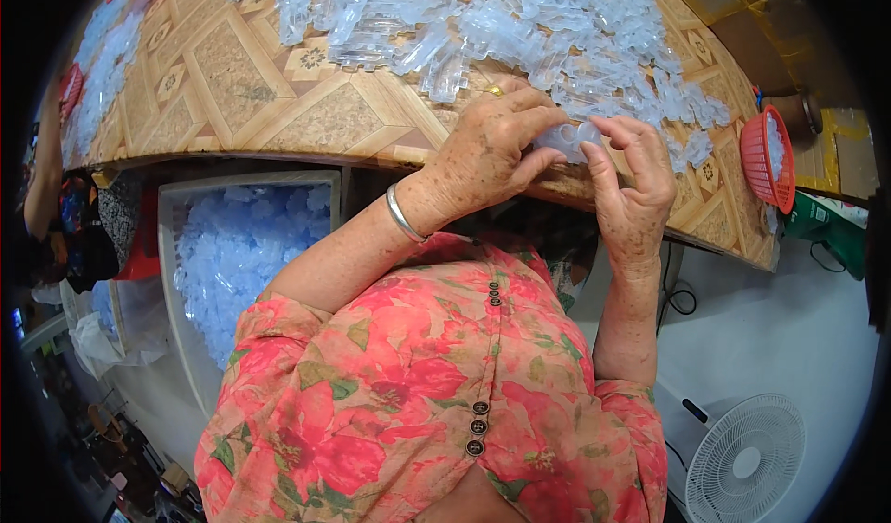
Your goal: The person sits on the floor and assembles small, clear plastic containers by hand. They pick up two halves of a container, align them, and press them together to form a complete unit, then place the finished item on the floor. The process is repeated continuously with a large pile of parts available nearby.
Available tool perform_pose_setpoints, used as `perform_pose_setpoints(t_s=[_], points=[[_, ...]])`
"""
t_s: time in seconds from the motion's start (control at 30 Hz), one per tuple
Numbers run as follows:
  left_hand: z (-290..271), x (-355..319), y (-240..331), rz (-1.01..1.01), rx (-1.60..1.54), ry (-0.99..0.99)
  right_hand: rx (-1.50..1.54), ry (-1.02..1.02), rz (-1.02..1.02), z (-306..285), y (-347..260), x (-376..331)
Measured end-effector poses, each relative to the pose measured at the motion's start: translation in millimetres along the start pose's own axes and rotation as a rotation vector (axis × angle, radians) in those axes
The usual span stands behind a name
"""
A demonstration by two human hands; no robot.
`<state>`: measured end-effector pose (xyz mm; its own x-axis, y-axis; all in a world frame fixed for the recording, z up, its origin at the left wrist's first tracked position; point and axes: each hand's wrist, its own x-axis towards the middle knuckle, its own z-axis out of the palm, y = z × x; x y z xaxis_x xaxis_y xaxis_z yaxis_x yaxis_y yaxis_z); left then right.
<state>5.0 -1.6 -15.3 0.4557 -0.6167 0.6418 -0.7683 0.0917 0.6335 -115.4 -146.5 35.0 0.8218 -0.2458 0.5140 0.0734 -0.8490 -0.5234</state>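
I am pinching a small clear plastic piece (568,139) between my left hand (492,152) and right hand (636,184), both gripping it, at the desk's (278,105) near edge.

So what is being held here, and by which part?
A small clear plastic piece, pinched between both hands at the table edge: left hand fingertips on its left side, right hand fingertips on its right.

I sit at a table (232,77) covered in a tan geometric tile pattern, its edge curving before me. The floor (789,337) is pale and smooth. A white standing fan (745,458) sits low at my right, with cardboard boxes (835,142) beyond the table.
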Motion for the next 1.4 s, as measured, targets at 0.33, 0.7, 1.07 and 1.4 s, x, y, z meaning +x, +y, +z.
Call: perform_pose_setpoints(t_s=[0.33,0.7,1.07,1.4], points=[[-2,-2,-1,-0.014,-0.016,-0.025,0.02,-0.075,0.006,7,-4,4],[-2,-1,-7,0.011,0.034,-0.025,0.09,-0.113,0.064,3,1,3],[-18,4,19,-0.246,0.0,-0.137,0.246,-0.451,0.599,-16,10,10],[-16,25,10,-0.79,-0.553,-0.392,0.725,-0.779,0.921,-18,18,31]])
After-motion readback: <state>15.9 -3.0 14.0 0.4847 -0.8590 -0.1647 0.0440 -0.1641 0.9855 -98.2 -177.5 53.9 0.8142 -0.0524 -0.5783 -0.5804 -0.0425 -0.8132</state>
